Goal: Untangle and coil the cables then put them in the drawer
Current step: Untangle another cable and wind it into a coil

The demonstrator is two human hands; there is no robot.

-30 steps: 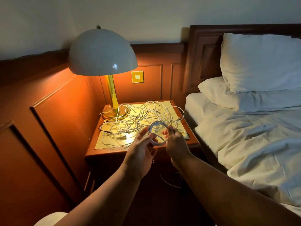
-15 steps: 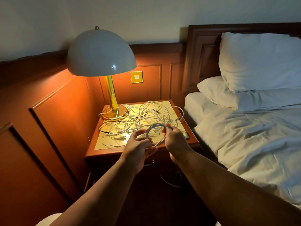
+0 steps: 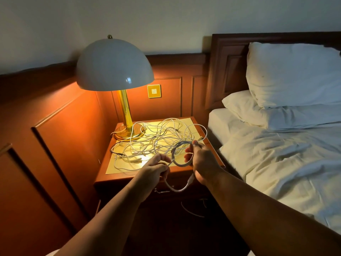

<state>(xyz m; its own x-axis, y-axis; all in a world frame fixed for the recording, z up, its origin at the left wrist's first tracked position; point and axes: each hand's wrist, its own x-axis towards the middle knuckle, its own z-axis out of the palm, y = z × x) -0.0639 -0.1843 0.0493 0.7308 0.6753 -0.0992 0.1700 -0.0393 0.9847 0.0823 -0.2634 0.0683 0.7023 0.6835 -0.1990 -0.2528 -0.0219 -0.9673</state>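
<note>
**One cable nearly wound, the heap still waiting**

Over the front edge of the nightstand [image 3: 118,179] I held a small coil [image 3: 181,154] of white cable in the air, clear of the wood. My right hand [image 3: 202,163] pinched the coil's right side, thumb on the near face and fingers curled behind it. My left hand [image 3: 156,169] was closed round the loose tail of the same cable [image 3: 177,189], which drooped in a loop below both hands and ended in a plug just under my right wrist. I judged that only this short tail was left to wind onto the coil.

The rest of the work lay behind it. A tangled pile of cables [image 3: 156,139], mostly white with at least one dark lead on its left side, was spread across the yellow mat [image 3: 118,168] on the nightstand top, next to the brass foot of the lamp [image 3: 114,65]. None of that heap looked sorted. Another pale strand lay on the dark floor [image 3: 191,212] below the cabinet.

The drawer [image 3: 162,191] showed only as a dim handle under my hands; it seemed to be closed, though the shadow made that hard to tell. So I reckoned the task was in its early part: one coil almost finished, nothing stowed.
</note>
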